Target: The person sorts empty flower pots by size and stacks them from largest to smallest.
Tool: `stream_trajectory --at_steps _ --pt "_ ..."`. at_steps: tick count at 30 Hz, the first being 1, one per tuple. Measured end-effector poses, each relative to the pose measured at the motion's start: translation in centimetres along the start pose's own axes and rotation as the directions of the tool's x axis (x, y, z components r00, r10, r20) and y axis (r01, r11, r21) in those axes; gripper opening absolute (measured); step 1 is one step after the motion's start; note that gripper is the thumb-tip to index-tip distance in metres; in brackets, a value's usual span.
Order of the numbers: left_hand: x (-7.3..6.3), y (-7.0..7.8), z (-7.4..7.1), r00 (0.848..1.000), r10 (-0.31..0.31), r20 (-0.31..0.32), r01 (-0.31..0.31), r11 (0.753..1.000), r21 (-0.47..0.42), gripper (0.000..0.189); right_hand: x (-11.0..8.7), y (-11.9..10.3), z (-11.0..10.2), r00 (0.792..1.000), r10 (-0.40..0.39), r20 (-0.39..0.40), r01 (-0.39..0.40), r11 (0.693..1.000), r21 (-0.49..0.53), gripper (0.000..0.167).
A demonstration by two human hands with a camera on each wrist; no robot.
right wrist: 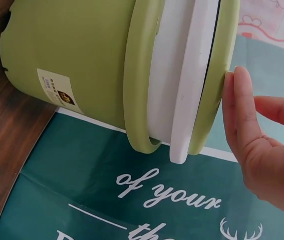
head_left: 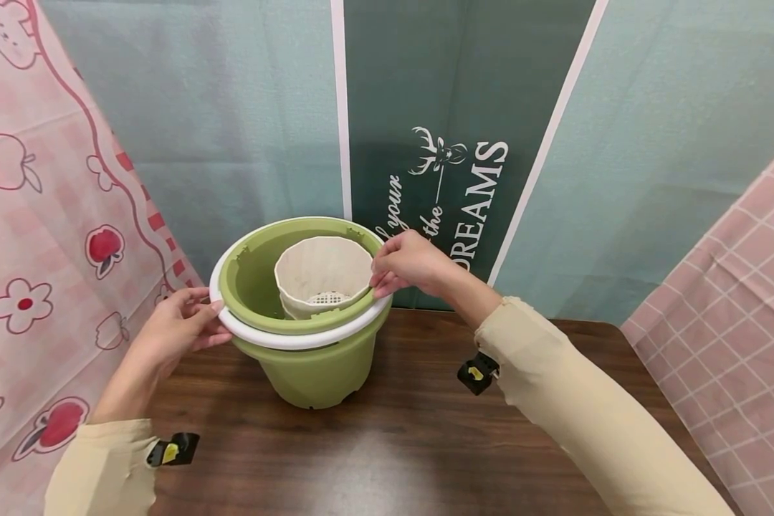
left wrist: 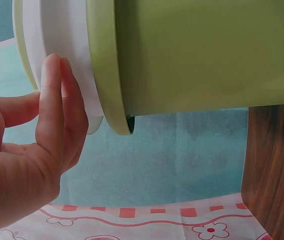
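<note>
Plastic flowerpots stand nested on the table: an outer green flowerpot, a white flowerpot whose rim shows above it, and an inner green flowerpot. Inside the innermost is a small white basket with a perforated bottom. My left hand pinches the white flowerpot's rim on the left, its fingers against the rim's outer side. On the right, my right hand grips the inner green flowerpot's rim, with straight fingers on the outer side. The right thumb tip is hidden in the right wrist view.
The dark wooden table extends in front and to the right. A teal and green curtain with lettering hangs behind it. Pink patterned cloth hangs at the left, and pink checked cloth at the right.
</note>
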State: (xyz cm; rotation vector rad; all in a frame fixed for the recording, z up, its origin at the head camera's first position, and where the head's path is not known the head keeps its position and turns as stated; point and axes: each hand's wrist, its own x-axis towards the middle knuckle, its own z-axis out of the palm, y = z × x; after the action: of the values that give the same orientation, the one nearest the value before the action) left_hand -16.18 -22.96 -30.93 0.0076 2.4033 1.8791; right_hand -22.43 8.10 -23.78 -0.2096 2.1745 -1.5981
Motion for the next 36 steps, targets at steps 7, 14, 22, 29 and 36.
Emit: stream_trajectory --at_steps 7,14,22,29,36 --pt "0.0 0.0 0.1 1.0 -0.004 -0.003 0.004 1.0 -0.001 0.057 -0.1 0.3 -0.1 1.0 -0.019 0.017 0.019 1.0 0.004 0.012" --pt "0.1 0.2 0.1 1.0 -0.004 -0.007 0.004 1.0 0.012 0.055 -0.3 0.4 -0.3 0.999 -0.04 0.029 0.04 0.999 -0.011 0.013" --pt "0.1 0.1 0.2 1.0 0.001 -0.01 -0.001 1.0 -0.014 0.055 -0.7 0.7 -0.5 0.997 -0.061 0.048 0.062 0.998 -0.003 0.012" --pt "0.1 0.0 0.3 1.0 -0.001 -0.021 0.0 0.999 -0.038 0.057 -1.6 1.2 -1.1 0.995 -0.08 0.06 0.077 0.996 0.05 0.02" --pt "-0.1 -0.2 0.2 0.999 0.0 -0.036 0.0 1.0 -0.019 0.058 -3.1 3.0 -2.2 0.991 -0.129 0.017 0.128 0.991 0.032 0.019"
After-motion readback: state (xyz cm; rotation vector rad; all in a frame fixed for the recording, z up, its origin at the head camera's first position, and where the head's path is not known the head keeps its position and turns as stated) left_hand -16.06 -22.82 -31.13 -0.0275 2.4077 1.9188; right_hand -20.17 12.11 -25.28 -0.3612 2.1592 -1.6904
